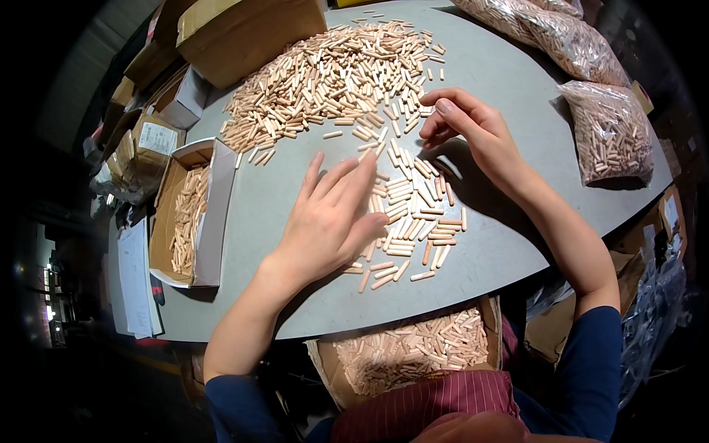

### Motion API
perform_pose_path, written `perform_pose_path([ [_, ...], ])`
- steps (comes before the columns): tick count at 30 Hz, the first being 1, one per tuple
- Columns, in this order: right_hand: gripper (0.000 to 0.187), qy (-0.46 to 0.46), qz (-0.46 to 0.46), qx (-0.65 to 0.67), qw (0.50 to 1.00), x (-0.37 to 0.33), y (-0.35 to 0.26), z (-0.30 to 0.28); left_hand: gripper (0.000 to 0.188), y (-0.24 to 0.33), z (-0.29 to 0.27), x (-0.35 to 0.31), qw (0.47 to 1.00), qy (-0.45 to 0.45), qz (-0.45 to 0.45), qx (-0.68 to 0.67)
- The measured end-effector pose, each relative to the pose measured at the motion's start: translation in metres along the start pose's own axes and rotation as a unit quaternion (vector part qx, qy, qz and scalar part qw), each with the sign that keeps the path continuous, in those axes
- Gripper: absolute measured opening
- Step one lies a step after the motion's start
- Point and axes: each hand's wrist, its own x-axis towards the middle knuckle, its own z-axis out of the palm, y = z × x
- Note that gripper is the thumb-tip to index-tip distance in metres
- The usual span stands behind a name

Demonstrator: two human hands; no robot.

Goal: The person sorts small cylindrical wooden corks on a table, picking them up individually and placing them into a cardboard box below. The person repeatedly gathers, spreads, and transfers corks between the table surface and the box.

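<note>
Short wooden dowel pins [402,210] lie loosely spread on the grey table between my hands, mostly one layer deep. My left hand [323,214] is over the left side of this spread, palm down with fingers stretched apart; its palm hides some dowels. To the right, my right hand [473,129] is raised a little above the table, casting a shadow below. Its fingers are bent and apart, with nothing visible in them, close to the dowels trailing from the big heap. That large heap of dowel pins [332,77] covers the far part of the table.
A cardboard box [251,37] stands behind the heap. At the left edge is an open box of dowels [171,221] beside paper sheets [133,273]. Filled clear bags [609,136] line the right edge. Below the near edge sits a carton of dowels [413,347].
</note>
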Motion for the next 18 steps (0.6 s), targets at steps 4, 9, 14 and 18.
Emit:
perform_pose_path([
  [4,0.032,0.004,-0.01,0.006,1.0,0.0,-0.001,0.003,0.071,-0.002,0.001,0.0,1.0,0.005,0.001,0.006],
  [9,0.031,0.0,-0.012,0.002,1.0,-0.001,0.0,0.002,0.069,-0.002,0.003,0.0,1.0,0.0,-0.005,0.016],
  [14,0.03,0.019,-0.033,-0.031,0.999,0.002,-0.008,-0.002,0.067,-0.002,0.005,0.0,1.0,-0.004,-0.014,-0.005],
  [18,0.034,0.005,0.047,-0.132,0.99,0.007,-0.02,-0.022,0.064,-0.005,0.007,-0.002,1.0,0.0,-0.018,-0.023],
])
